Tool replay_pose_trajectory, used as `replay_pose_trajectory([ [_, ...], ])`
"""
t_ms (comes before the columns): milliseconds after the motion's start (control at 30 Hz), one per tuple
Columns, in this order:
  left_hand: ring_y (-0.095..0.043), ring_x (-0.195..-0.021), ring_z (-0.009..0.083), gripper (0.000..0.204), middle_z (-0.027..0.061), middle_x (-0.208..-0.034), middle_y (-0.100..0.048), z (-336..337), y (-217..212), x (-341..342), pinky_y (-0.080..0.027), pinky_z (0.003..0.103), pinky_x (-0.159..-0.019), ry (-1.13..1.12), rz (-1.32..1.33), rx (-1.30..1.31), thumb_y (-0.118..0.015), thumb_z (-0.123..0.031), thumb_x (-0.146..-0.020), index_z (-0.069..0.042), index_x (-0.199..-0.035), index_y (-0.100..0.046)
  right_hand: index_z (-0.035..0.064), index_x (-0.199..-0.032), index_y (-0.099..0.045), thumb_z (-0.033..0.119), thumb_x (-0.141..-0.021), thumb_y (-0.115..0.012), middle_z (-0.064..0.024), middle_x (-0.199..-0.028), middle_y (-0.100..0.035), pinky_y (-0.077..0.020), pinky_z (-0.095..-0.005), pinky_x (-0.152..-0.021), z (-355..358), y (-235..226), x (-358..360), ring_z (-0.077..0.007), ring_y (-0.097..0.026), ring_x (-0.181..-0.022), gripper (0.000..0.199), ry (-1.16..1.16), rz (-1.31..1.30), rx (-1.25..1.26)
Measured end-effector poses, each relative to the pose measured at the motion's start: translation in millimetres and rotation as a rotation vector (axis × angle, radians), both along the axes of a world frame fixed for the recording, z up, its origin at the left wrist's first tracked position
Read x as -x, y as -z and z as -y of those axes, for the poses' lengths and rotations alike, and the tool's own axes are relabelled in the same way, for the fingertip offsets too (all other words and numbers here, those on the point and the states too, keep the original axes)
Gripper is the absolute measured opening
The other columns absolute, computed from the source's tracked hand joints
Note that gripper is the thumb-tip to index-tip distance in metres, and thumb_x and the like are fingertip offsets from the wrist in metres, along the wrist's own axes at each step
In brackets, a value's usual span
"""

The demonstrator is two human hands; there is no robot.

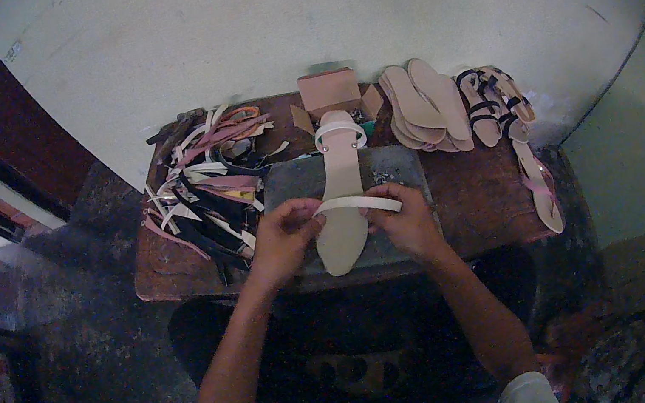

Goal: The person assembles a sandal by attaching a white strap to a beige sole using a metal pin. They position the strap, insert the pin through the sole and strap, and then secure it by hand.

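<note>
A pale beige sandal (343, 241) lies with its toe end toward me on a dark grey slab (289, 181). Around its heel end loops a white ankle strap (338, 126) with small metal fasteners. Across the forefoot runs a narrow white strap (355, 202), its free end pointing right. My left hand (291, 237) is closed, pinching this strap at the sole's left edge. On the opposite side, my right hand (404, 222) is closed on the strap near the sole's right edge. The strap's underside and some fingertips are hidden.
Loose coloured strips (203, 184) are heaped at the table's left. An opened cardboard box (329, 90) stands behind the sandal. Stacked beige soles (420, 107), black-strapped sandals (485, 108) and a pink-strapped sandal (540, 189) occupy the right. Small metal bits (387, 177) dot the slab.
</note>
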State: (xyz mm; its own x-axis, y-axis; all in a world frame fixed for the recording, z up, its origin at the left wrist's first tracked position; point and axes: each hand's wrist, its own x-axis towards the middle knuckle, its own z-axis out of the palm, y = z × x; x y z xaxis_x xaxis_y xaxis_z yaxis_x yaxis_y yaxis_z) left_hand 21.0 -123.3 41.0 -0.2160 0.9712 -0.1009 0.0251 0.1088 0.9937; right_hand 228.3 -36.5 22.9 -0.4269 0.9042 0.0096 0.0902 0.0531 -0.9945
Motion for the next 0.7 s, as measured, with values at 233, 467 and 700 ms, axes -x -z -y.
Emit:
replay_pose_trajectory([
  [233,-0.069,-0.096,0.0168,0.035,0.0115,-0.109,-0.073,-1,2,-3,-0.056,0.031,-0.087,-0.033,0.101,-0.043,-0.075,-0.003,-0.087,0.002,-0.121,-0.066,-0.0058,-0.105,-0.064,0.004,-0.088,-0.073,-0.0127,-0.093,-0.069,-0.0623,-0.0324,-0.067,0,5,5,-0.0192,-0.070,-0.080,0.022,0.027,-0.036,0.076],
  [467,-0.069,-0.097,0.0174,0.034,0.0138,-0.111,-0.073,-3,7,-5,-0.056,0.032,-0.087,-0.080,-0.036,-0.017,-0.073,-0.003,-0.088,0.003,-0.121,-0.066,-0.0018,-0.108,-0.061,0.005,-0.084,-0.077,-0.0103,-0.092,-0.069,-0.0600,-0.0317,-0.071,0,12,8,-0.0174,-0.069,-0.079,0.030,0.084,-0.006,-0.016],
  [700,-0.070,-0.095,0.0198,0.034,0.0156,-0.109,-0.073,-6,21,2,-0.056,0.033,-0.085,-0.090,-0.114,-0.023,-0.069,-0.006,-0.091,0.003,-0.124,-0.065,0.0023,-0.113,-0.060,0.006,-0.085,-0.077,-0.0098,-0.096,-0.069,-0.0582,-0.0300,-0.075,16,-32,7,-0.0154,-0.069,-0.082,0.033,0.161,0.048,-0.254],
])
